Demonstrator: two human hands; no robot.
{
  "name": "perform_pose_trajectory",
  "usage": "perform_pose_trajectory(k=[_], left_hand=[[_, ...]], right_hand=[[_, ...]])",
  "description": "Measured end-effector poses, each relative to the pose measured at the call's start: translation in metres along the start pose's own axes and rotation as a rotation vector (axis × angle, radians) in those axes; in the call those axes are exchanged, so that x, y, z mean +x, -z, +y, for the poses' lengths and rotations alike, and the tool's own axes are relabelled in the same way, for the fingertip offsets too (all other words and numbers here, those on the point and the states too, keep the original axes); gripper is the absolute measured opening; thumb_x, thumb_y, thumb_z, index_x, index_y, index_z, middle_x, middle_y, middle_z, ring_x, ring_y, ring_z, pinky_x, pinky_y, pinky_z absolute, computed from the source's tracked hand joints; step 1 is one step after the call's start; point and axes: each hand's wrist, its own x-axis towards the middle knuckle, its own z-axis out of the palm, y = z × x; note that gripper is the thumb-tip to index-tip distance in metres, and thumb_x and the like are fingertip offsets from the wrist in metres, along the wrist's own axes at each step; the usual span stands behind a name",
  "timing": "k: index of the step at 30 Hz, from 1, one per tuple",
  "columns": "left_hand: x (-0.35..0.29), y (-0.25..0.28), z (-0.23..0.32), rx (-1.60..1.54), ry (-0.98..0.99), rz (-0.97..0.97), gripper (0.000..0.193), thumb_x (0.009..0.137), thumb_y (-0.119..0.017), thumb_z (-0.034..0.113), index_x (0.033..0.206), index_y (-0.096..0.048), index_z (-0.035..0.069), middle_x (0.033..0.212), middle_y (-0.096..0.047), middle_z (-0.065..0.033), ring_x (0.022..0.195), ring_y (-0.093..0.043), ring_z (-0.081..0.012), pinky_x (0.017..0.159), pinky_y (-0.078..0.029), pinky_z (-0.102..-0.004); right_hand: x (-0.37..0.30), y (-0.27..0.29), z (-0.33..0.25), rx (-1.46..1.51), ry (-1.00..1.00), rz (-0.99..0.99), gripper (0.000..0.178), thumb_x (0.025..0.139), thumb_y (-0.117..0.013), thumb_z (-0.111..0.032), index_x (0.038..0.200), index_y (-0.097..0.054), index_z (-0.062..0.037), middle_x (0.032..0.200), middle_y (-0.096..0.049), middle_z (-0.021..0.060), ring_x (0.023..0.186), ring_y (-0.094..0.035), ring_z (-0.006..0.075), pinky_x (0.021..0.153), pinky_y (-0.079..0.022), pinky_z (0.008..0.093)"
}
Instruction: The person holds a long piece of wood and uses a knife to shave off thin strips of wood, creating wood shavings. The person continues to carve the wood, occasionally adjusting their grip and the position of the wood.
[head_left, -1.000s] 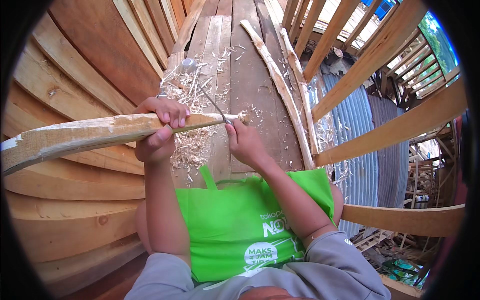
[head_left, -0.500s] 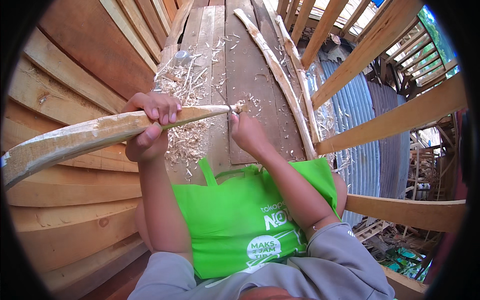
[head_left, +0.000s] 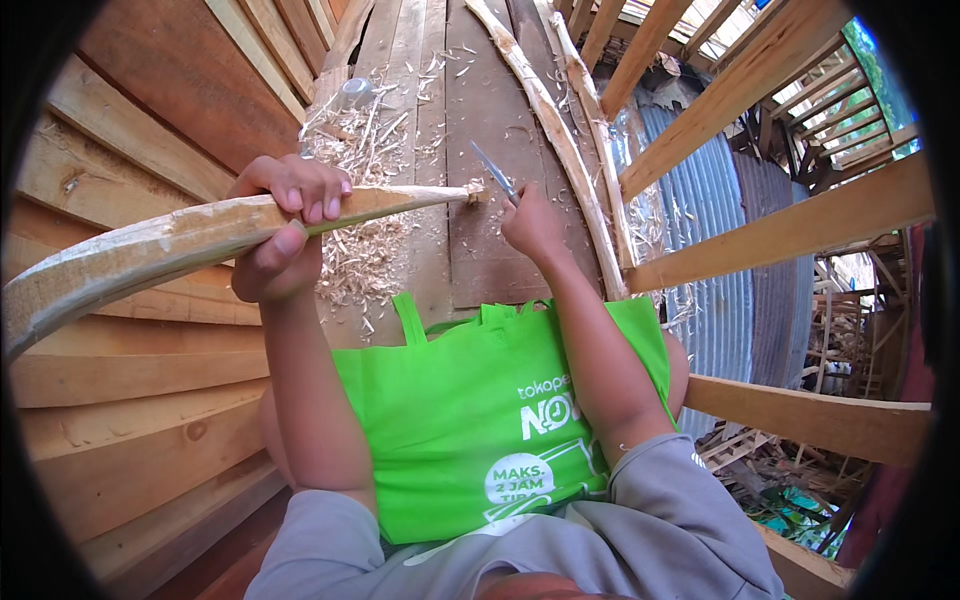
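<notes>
My left hand (head_left: 285, 225) is wrapped round a long, curved wooden pole (head_left: 140, 248), its bark shaved off in facets. The pole runs from the left edge of the view and tapers to a knobbed tip on the right. Just beyond that tip, my right hand (head_left: 534, 222) grips a knife (head_left: 491, 171) by its handle, most of which the fingers cover. The blade points up and to the left, apart from the wood. A green cloth bag (head_left: 450, 430) with white print covers my lap below both hands.
Wood shavings (head_left: 365, 240) litter the plank floor (head_left: 475, 100). Two peeled poles (head_left: 545, 110) lie along its right side, beside a slatted railing (head_left: 770, 240) with corrugated metal sheets (head_left: 710, 240) beyond. A clear plastic cup (head_left: 355, 93) lies among shavings. A plank wall (head_left: 150, 380) stands close on the left.
The knife has come off the pole's tip and moved right with my right hand. My left hand and the pole have shifted slightly left and up in the view.
</notes>
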Motion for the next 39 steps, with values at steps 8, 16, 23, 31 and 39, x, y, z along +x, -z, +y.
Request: perform_pose_trajectory(k=[8,16,23,31,39], left_hand=[[-0.005,-0.004,-0.002,0.023,-0.009,0.083,0.034,0.071,-0.068,0.022,0.097,-0.051,0.007,0.084,-0.051,-0.0069,0.084,-0.053,-0.0219,0.09,-0.043,-0.0396],[-0.003,-0.008,0.0,0.036,0.005,0.112,0.033,0.07,-0.068,0.023,0.095,-0.051,0.008,0.082,-0.049,-0.0059,0.082,-0.051,-0.0206,0.09,-0.042,-0.0387],[-0.005,-0.005,0.005,0.021,0.02,0.046,0.029,0.074,-0.066,0.022,0.095,-0.05,0.011,0.081,-0.047,-0.0034,0.082,-0.048,-0.0181,0.089,-0.038,-0.0383],[-0.003,-0.004,0.006,0.005,0.007,0.054,0.028,0.07,-0.064,0.019,0.091,-0.05,0.009,0.077,-0.048,-0.0058,0.078,-0.049,-0.0198,0.085,-0.04,-0.0384],[-0.005,-0.003,0.01,0.018,0.056,0.03,0.025,0.074,-0.065,0.02,0.093,-0.05,0.013,0.08,-0.046,-0.0023,0.082,-0.047,-0.0173,0.088,-0.037,-0.0379]], right_hand=[[-0.003,-0.027,-0.006,0.524,-0.281,-0.389,0.028,0.103,-0.047,-0.025,0.101,-0.064,-0.0035,0.066,-0.055,0.0035,0.05,-0.051,0.014,0.044,-0.04,0.0348],[-0.004,-0.032,-0.016,0.661,-0.215,-0.311,0.036,0.102,-0.045,-0.03,0.096,-0.068,-0.0034,0.072,-0.054,0.0075,0.065,-0.051,0.0199,0.062,-0.041,0.038],[-0.008,0.001,-0.047,0.493,-0.278,-0.408,0.064,0.09,-0.052,-0.062,0.097,-0.071,-0.0006,0.087,-0.069,0.0212,0.09,-0.068,0.0348,0.08,-0.05,0.0433],[-0.003,-0.017,-0.036,0.502,-0.31,-0.38,0.072,0.089,-0.056,-0.066,0.078,-0.066,0.0047,0.065,-0.061,0.0142,0.063,-0.059,0.023,0.063,-0.046,0.0411],[0.002,0.007,-0.051,0.766,-0.618,-0.708,0.063,0.09,-0.051,-0.07,0.056,-0.033,-0.0191,0.048,-0.027,-0.0069,0.038,-0.02,0.0077,0.038,-0.011,0.0296]])
